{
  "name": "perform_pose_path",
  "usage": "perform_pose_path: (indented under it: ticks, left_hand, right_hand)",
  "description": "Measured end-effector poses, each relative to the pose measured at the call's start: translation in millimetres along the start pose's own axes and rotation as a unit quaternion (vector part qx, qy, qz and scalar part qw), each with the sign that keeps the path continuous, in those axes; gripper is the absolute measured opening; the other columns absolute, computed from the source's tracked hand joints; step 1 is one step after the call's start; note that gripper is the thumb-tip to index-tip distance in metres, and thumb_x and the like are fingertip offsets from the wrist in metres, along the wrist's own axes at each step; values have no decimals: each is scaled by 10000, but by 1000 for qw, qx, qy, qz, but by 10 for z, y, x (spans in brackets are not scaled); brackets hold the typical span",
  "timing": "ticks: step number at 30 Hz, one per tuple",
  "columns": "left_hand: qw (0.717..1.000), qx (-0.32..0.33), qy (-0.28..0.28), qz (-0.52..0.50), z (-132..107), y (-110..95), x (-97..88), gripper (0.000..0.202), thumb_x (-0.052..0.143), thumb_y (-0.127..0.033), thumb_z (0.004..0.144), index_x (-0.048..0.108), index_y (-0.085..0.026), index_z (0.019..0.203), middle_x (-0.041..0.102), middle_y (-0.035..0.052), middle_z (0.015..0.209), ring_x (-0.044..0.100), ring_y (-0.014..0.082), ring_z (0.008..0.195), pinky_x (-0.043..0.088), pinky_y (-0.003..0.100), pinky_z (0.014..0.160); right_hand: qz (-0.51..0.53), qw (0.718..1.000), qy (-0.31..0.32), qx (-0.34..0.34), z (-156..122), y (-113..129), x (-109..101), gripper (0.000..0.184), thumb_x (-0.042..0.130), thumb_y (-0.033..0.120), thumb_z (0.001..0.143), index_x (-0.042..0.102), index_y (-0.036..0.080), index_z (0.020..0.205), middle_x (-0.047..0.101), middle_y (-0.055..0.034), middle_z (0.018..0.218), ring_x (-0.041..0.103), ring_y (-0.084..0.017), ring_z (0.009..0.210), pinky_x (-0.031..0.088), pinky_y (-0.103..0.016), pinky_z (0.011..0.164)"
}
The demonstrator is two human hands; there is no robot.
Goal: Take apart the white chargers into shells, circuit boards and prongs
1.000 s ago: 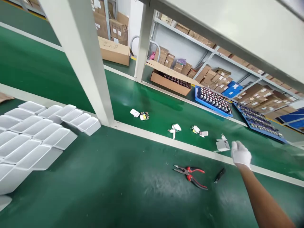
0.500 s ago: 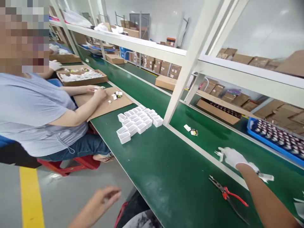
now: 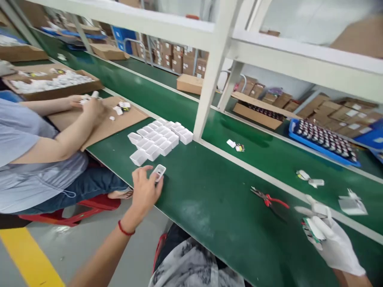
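Note:
My left hand [image 3: 145, 190], bare with a red cord at the wrist, is closed on a white plastic shell [image 3: 158, 172] at the near edge of the green bench [image 3: 209, 199]. Just beyond it lies a cluster of several white shells [image 3: 157, 139]. My right hand [image 3: 332, 241], in a white glove, is at the lower right and grips a small circuit board with a white plug part [image 3: 312, 223]. Red-handled pliers [image 3: 269, 198] lie on the bench to the left of that hand.
A co-worker in a grey shirt [image 3: 26, 159] sits at the left, hands on a cardboard sheet [image 3: 110, 121]. The green conveyor belt [image 3: 269, 155] carries loose charger parts [image 3: 351, 204]. A white frame post [image 3: 209, 79], a blue tray [image 3: 323, 139] and cardboard boxes [image 3: 191, 83] stand behind.
The view swung left and down. My left hand rose to the bench edge and took a white shell. My right hand left the belt and came back holding a circuit board part.

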State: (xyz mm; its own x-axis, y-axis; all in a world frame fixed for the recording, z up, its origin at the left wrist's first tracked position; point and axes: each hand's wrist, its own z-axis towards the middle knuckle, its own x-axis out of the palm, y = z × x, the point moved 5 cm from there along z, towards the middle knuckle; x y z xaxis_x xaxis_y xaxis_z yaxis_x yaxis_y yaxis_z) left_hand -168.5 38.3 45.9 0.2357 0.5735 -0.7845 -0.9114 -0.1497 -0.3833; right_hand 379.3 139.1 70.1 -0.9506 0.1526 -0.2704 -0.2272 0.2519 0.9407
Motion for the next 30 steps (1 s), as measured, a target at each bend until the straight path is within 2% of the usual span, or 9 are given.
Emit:
perform_pose_path:
  ticks: [3,6,8,10,14,19,23,26,30]
  left_hand:
    - [983,97,98,-123,-274,-862,339,69,519,-186,906,530,-203,840,502,152,1321,554,282,1200,511,434,970]
    - [940,158,206,-223,-553,-1695,708,70,462,-155,926,512,-199,904,524,159,1285,667,218,951,576,373,806]
    - [917,187,253,-247,-690,-2081,870,26,505,-204,926,511,-188,946,522,166,1245,677,231,920,587,395,790]
    - [885,213,312,-273,-774,-2305,975,172,611,-272,886,509,-186,995,487,176,1284,661,276,1038,585,428,843]
    - [813,234,421,-326,-813,-2418,1073,408,647,-227,859,439,-222,1210,398,172,1460,524,302,1310,518,453,1017]
    - [832,147,429,-319,-758,-2433,1186,773,759,-213,788,297,-267,1405,577,105,1338,604,271,1215,516,441,1020]
    - [839,145,427,-305,-749,-2536,1229,644,810,-226,733,460,-248,1273,628,72,1238,638,270,1147,540,418,981]
    - [829,165,435,-311,-733,-2563,1225,654,804,-215,730,464,-242,1288,618,81,1264,612,283,1188,536,435,994]
    - [815,175,445,-327,-707,-2550,1223,565,753,-151,766,493,-233,1261,629,82,1248,587,284,1215,533,442,998]
  right_hand:
    - [105,993,2,58,-435,-193,88,784,842,383,587,545,370,1313,681,-28,920,469,-109,440,323,-189,269]
    - [201,977,17,66,-642,-286,168,688,788,382,676,542,286,1311,644,19,786,445,-90,439,292,-154,278]
    - [246,966,37,66,-715,-321,184,658,736,404,723,520,266,1329,657,9,791,441,-91,435,306,-167,292]
    - [275,958,64,52,-775,-324,184,700,725,377,728,469,286,1373,685,-16,899,518,-112,506,378,-188,343]
    - [290,947,139,3,-860,-298,207,890,811,320,685,351,375,1445,638,-32,1196,634,-145,684,547,-269,500]
    - [260,951,166,-34,-844,-340,314,956,917,353,640,393,337,1439,458,-121,1484,683,-164,765,609,-295,543]
    - [193,963,175,-76,-826,-341,529,1013,965,366,560,440,308,1424,618,-109,1321,680,-254,1036,612,-388,828]
    - [102,970,193,-106,-811,-329,711,1048,918,423,640,338,316,1506,652,-83,1246,620,-273,1182,480,-492,1051]
    - [16,958,246,-146,-779,-233,852,1030,823,445,772,175,346,1566,630,-81,1247,589,-254,1212,433,-491,1084]
